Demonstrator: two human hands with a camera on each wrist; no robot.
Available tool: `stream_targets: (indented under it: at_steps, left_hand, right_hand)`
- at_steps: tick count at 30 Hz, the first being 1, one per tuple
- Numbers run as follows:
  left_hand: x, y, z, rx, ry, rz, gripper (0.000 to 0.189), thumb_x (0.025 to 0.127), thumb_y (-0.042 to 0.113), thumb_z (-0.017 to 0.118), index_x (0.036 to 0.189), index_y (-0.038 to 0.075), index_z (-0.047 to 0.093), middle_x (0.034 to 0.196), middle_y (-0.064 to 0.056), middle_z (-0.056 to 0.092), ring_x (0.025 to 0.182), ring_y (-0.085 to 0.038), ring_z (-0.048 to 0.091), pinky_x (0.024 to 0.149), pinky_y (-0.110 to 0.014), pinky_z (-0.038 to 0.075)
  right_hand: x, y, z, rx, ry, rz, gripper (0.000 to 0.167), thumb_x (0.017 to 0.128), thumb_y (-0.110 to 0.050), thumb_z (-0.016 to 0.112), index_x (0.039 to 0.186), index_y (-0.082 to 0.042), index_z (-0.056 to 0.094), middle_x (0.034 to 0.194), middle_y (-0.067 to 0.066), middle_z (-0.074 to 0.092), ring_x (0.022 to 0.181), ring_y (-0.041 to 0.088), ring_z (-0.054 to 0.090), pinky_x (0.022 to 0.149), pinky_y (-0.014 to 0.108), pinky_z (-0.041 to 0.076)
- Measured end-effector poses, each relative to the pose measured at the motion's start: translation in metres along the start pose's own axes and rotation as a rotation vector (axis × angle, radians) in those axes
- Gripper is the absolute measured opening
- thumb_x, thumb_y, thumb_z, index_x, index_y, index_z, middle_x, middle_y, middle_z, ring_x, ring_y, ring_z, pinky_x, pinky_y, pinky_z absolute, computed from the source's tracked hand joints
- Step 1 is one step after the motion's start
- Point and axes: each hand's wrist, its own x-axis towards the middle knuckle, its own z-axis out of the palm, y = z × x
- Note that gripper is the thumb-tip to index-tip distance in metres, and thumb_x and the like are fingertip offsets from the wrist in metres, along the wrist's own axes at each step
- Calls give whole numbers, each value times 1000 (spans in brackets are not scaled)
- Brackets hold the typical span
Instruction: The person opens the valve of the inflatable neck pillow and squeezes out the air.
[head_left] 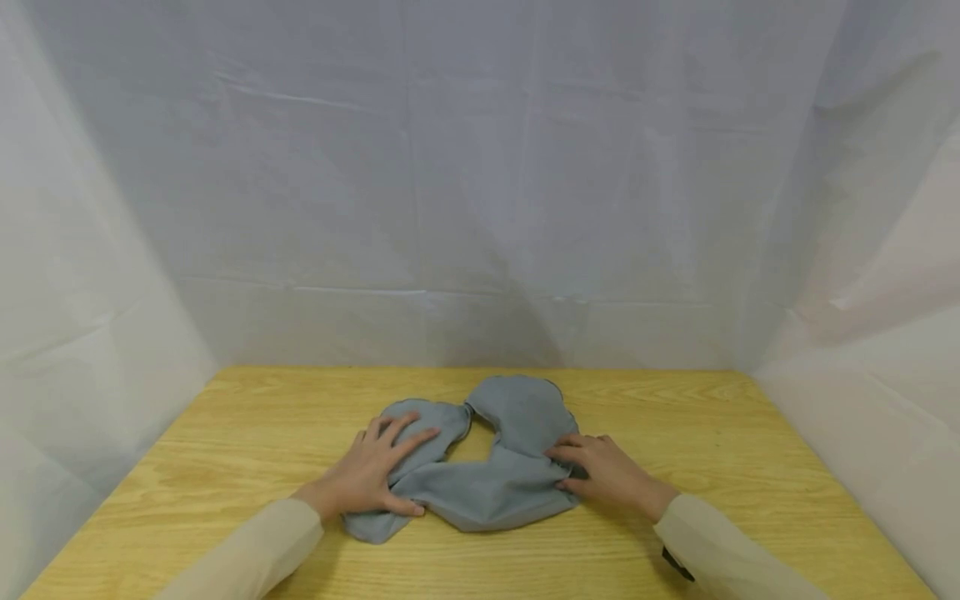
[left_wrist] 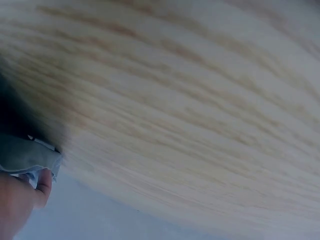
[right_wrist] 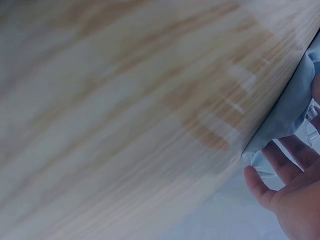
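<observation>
A crumpled grey cloth [head_left: 502, 483] lies in a loose ring on the wooden table [head_left: 225, 433], with bare wood showing through its middle. My left hand [head_left: 382, 467] lies flat on the cloth's left part, fingers spread and straight. My right hand [head_left: 588, 468] rests on the cloth's right edge, fingers reaching onto the fabric. In the left wrist view, a fold of the cloth [left_wrist: 22, 155] sits above the left hand [left_wrist: 20, 200]. The right wrist view shows the right hand [right_wrist: 290, 195] with fingers extended against the cloth's edge [right_wrist: 292, 110].
White sheeting [head_left: 480, 208] walls in the table at the back and on both sides. Bare wood surrounds the cloth to the left, to the right and in front. Beige sleeves [head_left: 247, 550] cover both forearms.
</observation>
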Motion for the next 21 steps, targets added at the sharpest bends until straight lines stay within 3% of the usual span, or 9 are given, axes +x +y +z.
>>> stream_targets:
  at_steps: [21]
  left_hand:
    - [6,4,2,1,62,-13,78,71,61,65,138,30,40,139,-8,40,113,-36,39,75,-48,40]
  right_hand:
    - [0,0,2,-31,34,-17,43,83,-32,65,121,-14,59,120,8,57,106,26,56,84,49,42]
